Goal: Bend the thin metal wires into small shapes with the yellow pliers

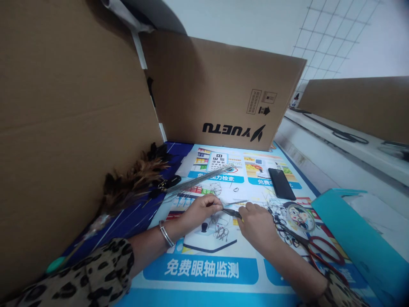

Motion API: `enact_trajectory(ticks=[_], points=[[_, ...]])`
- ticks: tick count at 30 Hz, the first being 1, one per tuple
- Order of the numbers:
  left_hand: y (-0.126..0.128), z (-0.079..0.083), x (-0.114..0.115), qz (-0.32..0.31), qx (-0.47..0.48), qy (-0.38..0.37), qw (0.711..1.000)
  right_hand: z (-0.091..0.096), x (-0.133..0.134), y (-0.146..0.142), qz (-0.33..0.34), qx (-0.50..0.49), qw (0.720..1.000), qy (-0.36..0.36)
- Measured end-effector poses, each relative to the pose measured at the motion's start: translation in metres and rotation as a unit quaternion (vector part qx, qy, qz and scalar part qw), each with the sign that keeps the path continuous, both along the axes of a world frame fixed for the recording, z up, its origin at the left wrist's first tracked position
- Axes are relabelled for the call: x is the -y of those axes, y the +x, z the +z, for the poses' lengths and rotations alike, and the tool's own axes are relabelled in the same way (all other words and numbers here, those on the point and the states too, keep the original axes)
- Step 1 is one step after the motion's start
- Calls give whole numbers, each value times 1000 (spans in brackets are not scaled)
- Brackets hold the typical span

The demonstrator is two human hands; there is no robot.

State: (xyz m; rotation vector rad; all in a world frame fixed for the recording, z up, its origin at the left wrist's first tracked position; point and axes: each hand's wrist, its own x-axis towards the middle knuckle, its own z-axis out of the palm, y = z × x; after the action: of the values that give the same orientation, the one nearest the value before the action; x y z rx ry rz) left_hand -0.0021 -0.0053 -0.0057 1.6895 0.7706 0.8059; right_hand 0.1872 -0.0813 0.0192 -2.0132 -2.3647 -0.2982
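Note:
My right hand (pixel 255 224) is wrapped round a pair of dark-jawed pliers (pixel 232 212), which point left. Thumb and fingers of my left hand (pixel 206 209) pinch together at the pliers' tip; what they hold is too small to make out. Between and below the hands lie tangled thin wire pieces (pixel 222 232) on the printed table cover (pixel 201 290). Beyond my left hand a bundle of long straight wires (pixel 204 177) lies slantwise. A small dark ring (pixel 236 189) sits just past the hands.
Red-handled scissors (pixel 322 247), a roll of clear tape (pixel 300 216) and dark small loops (pixel 289 238) lie at right. Behind them is a black phone (pixel 281 183). A teal box (pixel 358 238) stands far right. Brown feathers (pixel 131 179) lie left, by cardboard walls (pixel 223 85).

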Motion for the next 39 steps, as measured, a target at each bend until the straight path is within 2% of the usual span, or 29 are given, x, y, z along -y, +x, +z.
enact_trajectory(ticks=[8, 14, 21, 34, 39], points=[[1, -2, 2, -11, 28, -75, 997, 3, -3, 0, -38, -39, 997, -55], [2, -7, 1, -27, 31, -84, 996, 0, -5, 1, -44, -89, 992, -73], [2, -6, 3, -12, 5, -80, 997, -5, -8, 2, -48, -139, 982, -117], [4, -3, 7, 4, 28, -112, 993, -3, -8, 1, -54, -193, 970, -136], [1, -2, 6, -20, 35, -122, 992, -4, -8, 2, -30, -173, 978, -115]])
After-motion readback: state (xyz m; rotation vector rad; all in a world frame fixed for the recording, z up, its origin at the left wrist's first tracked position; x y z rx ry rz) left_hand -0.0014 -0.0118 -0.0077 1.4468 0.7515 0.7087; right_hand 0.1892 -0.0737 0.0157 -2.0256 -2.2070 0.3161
